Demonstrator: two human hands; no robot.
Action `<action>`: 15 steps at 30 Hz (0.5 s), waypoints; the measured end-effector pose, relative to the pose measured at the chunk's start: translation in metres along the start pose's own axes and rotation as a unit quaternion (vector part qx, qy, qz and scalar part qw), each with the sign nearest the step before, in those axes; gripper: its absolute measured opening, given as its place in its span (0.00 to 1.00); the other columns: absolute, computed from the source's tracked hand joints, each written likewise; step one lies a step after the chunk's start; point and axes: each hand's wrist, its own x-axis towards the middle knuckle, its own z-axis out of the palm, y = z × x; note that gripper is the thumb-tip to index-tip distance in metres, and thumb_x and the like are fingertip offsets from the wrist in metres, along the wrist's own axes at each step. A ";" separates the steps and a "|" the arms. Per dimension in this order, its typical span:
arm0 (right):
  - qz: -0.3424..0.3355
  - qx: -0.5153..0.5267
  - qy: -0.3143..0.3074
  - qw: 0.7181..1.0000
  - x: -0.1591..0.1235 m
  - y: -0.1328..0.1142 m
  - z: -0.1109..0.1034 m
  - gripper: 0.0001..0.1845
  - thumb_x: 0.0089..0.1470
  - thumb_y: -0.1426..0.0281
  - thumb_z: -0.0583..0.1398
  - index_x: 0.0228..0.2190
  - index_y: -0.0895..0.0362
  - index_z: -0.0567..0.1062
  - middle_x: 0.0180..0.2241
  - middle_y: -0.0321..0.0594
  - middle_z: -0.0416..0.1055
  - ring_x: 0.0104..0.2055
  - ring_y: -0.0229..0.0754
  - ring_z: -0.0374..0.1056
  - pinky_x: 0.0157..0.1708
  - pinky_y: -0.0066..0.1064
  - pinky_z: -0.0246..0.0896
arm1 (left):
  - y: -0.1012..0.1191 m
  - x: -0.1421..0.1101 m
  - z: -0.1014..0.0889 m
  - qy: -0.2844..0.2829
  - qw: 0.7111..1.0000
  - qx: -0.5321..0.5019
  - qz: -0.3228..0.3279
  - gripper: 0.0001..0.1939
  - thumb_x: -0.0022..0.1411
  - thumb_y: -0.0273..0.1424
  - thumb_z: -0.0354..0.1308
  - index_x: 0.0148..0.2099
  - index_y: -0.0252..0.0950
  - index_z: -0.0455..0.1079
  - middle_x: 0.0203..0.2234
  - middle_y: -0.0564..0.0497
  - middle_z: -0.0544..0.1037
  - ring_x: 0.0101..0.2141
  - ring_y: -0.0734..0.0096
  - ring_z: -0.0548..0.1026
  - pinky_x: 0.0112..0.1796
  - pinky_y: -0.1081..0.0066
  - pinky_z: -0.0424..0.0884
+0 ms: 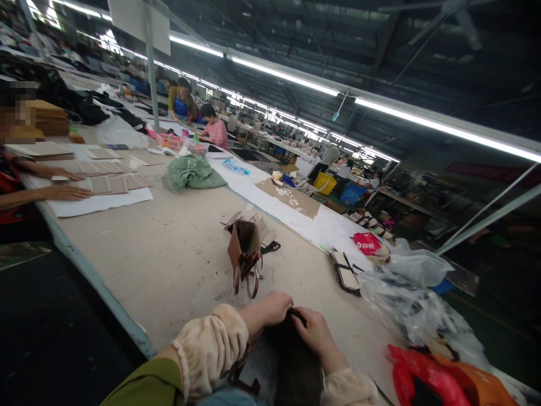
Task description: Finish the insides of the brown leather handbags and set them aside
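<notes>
My left hand [274,308] is closed on the top edge of a black bag-like piece [296,361], held close to my body. On the same edge, a little to the right, my right hand [315,330] pinches with thumb and fingers. The lower part of the piece runs out of view, so its full shape is hidden. Just beyond my hands a brown handbag [245,245] stands on the table, its top open and its two handles hanging toward me. Beside it lie some flat pieces [264,230] and a black strap [271,247].
The pale worktable [169,265] stretches ahead. A green plastic bundle [193,172] lies farther back. At the right are a black-edged case [347,273], clear plastic bags [418,304] and a red bag [422,378]. A co-worker's hands [67,190] rest on panels at the left.
</notes>
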 end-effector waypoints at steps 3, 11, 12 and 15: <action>0.003 0.004 0.001 1.000 0.000 0.003 0.000 0.16 0.55 0.63 0.49 0.32 0.55 0.74 0.30 0.40 0.73 0.32 0.41 0.67 0.34 0.29 0.59 | -0.002 -0.002 -0.001 0.034 0.999 -0.031 0.007 0.17 0.54 0.26 0.49 0.47 0.36 0.66 0.36 0.48 0.76 0.37 0.69 0.72 0.40 0.72 0.67; 0.009 -0.018 -0.002 1.000 0.003 -0.001 -0.001 0.21 0.57 0.59 0.46 0.28 0.55 0.74 0.27 0.40 0.73 0.30 0.39 0.66 0.30 0.26 0.56 | 0.004 0.000 -0.008 0.011 0.999 0.020 0.029 0.13 0.54 0.26 0.48 0.38 0.37 0.73 0.32 0.46 0.77 0.36 0.65 0.73 0.38 0.69 0.66; 0.008 -0.017 -0.003 1.000 0.003 -0.002 -0.001 0.22 0.57 0.59 0.46 0.28 0.55 0.74 0.27 0.40 0.73 0.29 0.39 0.66 0.30 0.26 0.56 | 0.005 0.000 -0.008 0.014 0.999 0.025 0.029 0.13 0.54 0.27 0.48 0.37 0.36 0.73 0.31 0.45 0.77 0.35 0.64 0.73 0.38 0.69 0.66; 0.009 -0.018 -0.007 1.000 0.005 0.000 -0.002 0.22 0.57 0.60 0.45 0.27 0.56 0.74 0.26 0.40 0.72 0.29 0.38 0.66 0.31 0.25 0.56 | 0.008 0.000 -0.008 0.010 0.999 0.040 0.019 0.12 0.55 0.27 0.47 0.35 0.35 0.73 0.31 0.43 0.76 0.34 0.62 0.73 0.35 0.68 0.67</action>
